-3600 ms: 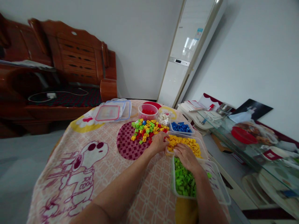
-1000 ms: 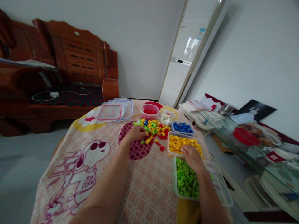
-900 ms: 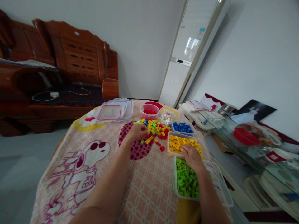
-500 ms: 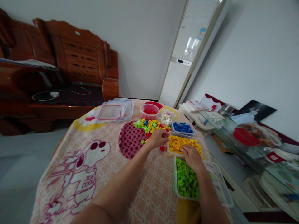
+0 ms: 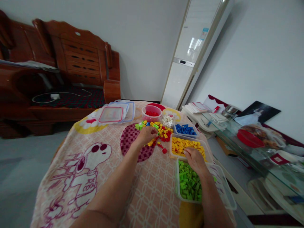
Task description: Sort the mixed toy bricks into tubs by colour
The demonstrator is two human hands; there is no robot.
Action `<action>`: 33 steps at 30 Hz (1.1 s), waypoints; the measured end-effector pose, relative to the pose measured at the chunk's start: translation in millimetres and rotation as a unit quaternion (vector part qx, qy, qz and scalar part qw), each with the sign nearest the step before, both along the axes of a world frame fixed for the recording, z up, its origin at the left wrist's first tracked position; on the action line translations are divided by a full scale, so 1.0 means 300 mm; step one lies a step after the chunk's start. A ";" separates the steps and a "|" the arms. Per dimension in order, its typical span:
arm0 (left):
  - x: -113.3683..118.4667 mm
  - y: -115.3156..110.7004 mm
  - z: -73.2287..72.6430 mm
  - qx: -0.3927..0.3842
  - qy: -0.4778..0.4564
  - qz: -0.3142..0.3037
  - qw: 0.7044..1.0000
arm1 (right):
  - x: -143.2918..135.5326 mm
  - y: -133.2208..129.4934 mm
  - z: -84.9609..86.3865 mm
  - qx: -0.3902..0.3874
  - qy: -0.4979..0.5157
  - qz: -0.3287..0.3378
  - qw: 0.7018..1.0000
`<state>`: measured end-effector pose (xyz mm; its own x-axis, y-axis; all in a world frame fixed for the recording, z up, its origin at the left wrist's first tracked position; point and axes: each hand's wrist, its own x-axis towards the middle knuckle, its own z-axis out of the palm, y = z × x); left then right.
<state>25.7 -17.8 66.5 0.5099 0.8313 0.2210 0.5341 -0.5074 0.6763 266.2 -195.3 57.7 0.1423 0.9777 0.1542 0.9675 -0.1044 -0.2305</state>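
My left hand [image 5: 147, 135] is over the left part of a pile of mixed bricks [image 5: 163, 130], its fingers drawn together; what they hold, if anything, is too small to name. My right hand [image 5: 193, 157] rests at the near edge of the box of yellow bricks [image 5: 181, 144], fingertips pinched and their content hidden. Nearest me is a box of green bricks [image 5: 188, 182], partly under my right forearm. Blue bricks [image 5: 186, 129] fill a smaller box behind the yellow one. A round pink tub [image 5: 152, 117] holds red bricks, with white bricks [image 5: 168, 120] heaped beside it.
Clear lids [image 5: 114, 114] lie at the table's far left. Another clear lid [image 5: 229, 191] sits right of the green box. One red brick [image 5: 164, 151] lies apart on the patterned cloth. A glass-topped table [image 5: 237, 139] with a red bowl [image 5: 250, 138] stands to the right.
My left hand has moved left, from beside the yellow box to the mixed pile, uncovering red and yellow bricks. My right hand has hardly moved.
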 end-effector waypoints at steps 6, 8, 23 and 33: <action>-0.073 0.031 -0.015 -0.028 0.117 -0.015 0.993 | 0.002 -0.001 -0.006 0.008 -0.009 0.002 1.000; -0.078 0.027 -0.011 -0.042 0.141 -0.031 0.989 | 0.002 -0.001 -0.006 0.007 -0.006 0.003 1.000; -0.079 0.032 -0.026 -0.065 0.110 -0.042 0.991 | -0.003 -0.002 -0.001 0.003 -0.009 -0.002 1.000; -0.093 0.035 -0.035 -0.123 0.139 -0.114 0.976 | -0.001 -0.002 0.000 0.003 -0.011 0.001 1.000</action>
